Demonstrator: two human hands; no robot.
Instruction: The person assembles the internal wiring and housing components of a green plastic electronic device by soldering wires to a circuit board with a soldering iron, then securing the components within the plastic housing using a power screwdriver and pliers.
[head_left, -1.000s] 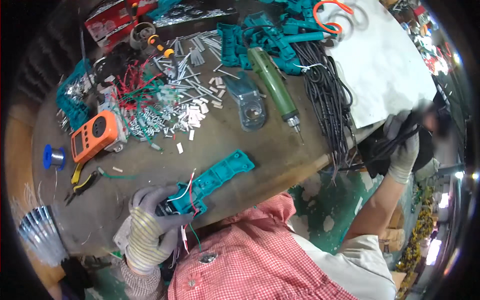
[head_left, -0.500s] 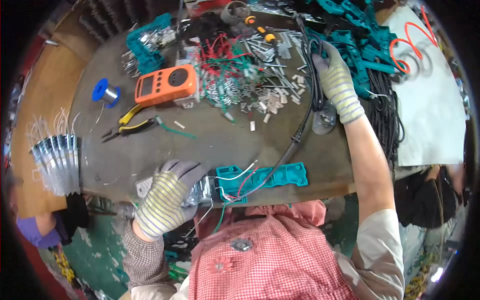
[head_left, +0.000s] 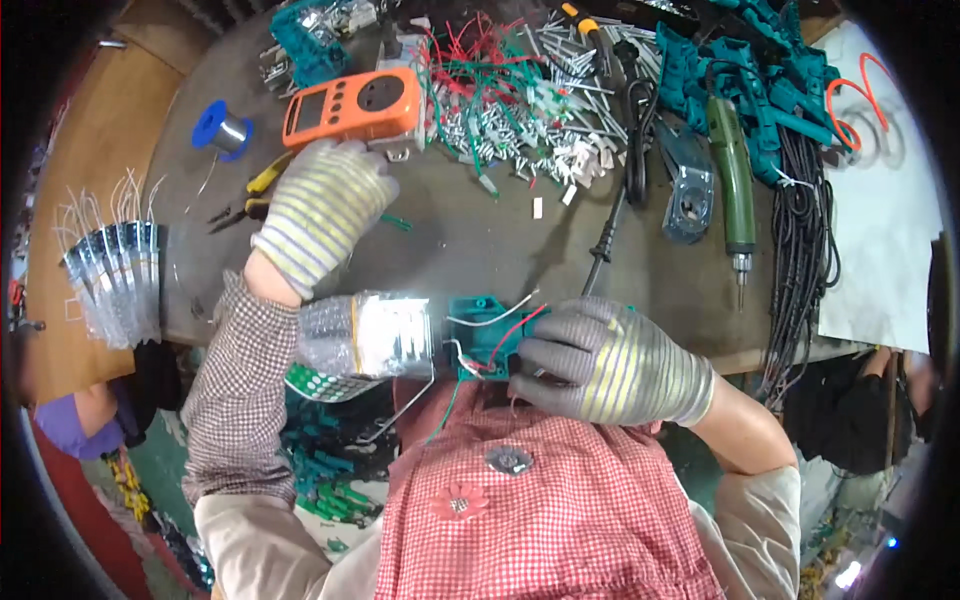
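My left hand (head_left: 325,215), in a striped knit glove, is over the handles of yellow-and-black pliers (head_left: 256,209), just below an orange meter (head_left: 350,105). Its fingers bend downward and their tips are hidden, so I cannot see a grip. My right hand (head_left: 620,365), gloved the same way, curls its fingers round the lower end of a black cable (head_left: 598,262) at the table's near edge. Beneath those fingers lies a teal plastic housing (head_left: 478,308), partly covered. White, red and green wires spread across it. Beside it sits a shiny, clear-wrapped bundle (head_left: 385,335).
Behind lies a pile of red and green wires (head_left: 480,70), screws and white connectors (head_left: 590,160). A green electric screwdriver (head_left: 735,170) stands right of a flat grey part (head_left: 687,190). Black cables (head_left: 800,220) hang at right. A solder spool (head_left: 222,130) stands at left.
My left hand has gone from the wrapped bundle up to the pliers. My right hand has come down from the coiled cable to the housing. The whole view has shifted, and the screwdriver now shows.
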